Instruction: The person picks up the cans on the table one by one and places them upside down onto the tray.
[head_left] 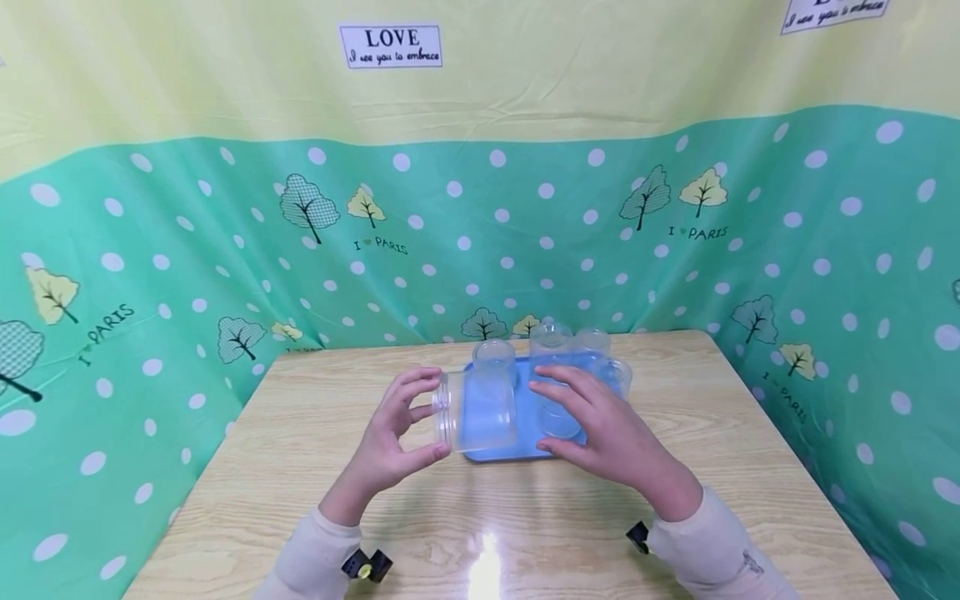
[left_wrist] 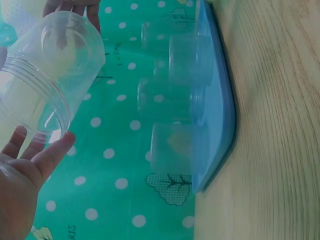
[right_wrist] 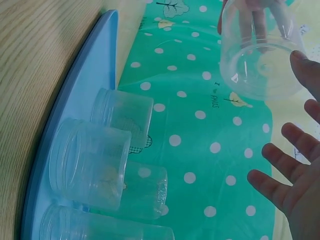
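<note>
My left hand (head_left: pixel 390 442) grips a clear plastic jar (head_left: pixel 483 421) by its threaded mouth, thumb below and fingers above. The jar is held sideways in the air, mouth toward the left hand and base toward the right. Past the base, my right hand (head_left: pixel 611 433) has its fingers spread and holds nothing. In the right wrist view its thumb (right_wrist: pixel 305 70) overlaps the jar's base. The left wrist view looks into the jar's open mouth (left_wrist: pixel 37 100), with fingertips at the rim.
Behind the hands, a blue tray (head_left: pixel 491 456) lies on the wooden table (head_left: pixel 315 417). Several similar clear jars (right_wrist: pixel 90 165) stand on it mouth down, close together. A green and yellow printed curtain (head_left: pixel 480 242) hangs around the table's back and sides.
</note>
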